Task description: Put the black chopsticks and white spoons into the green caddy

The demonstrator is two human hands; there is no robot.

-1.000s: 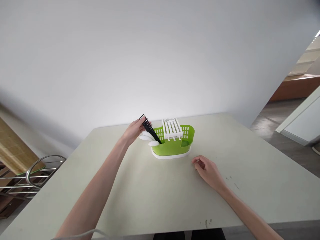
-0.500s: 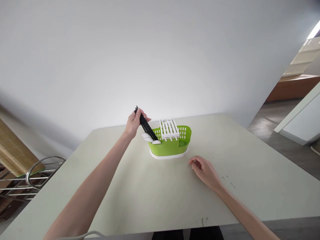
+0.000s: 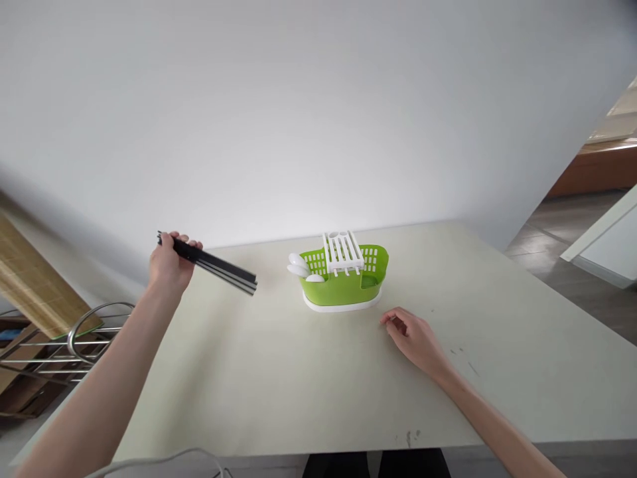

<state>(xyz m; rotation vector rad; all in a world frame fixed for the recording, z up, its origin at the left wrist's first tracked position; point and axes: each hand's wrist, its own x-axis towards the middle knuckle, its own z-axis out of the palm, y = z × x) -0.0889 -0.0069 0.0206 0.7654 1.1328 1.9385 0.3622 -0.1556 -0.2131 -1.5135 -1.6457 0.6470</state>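
My left hand is closed around a bundle of black chopsticks, held above the left side of the table. Their far ends look silvery and tilt down to the right. A green basket with a white base stands near the wall. White spoons lean in its left end, bowls upward. Across its middle sits a white slotted rack with small hooks in front. My right hand rests on the table just right of the basket, fingers loosely curled with nothing visible in them.
The pale table backs onto a white wall. A metal rack and a bamboo-coloured panel stand off the left edge. A thin cable lies at the near left edge.
My left hand has lifted the chopsticks out of the basket and moved left with them. The spoons remain in the basket. My right hand has stayed in place on the table.
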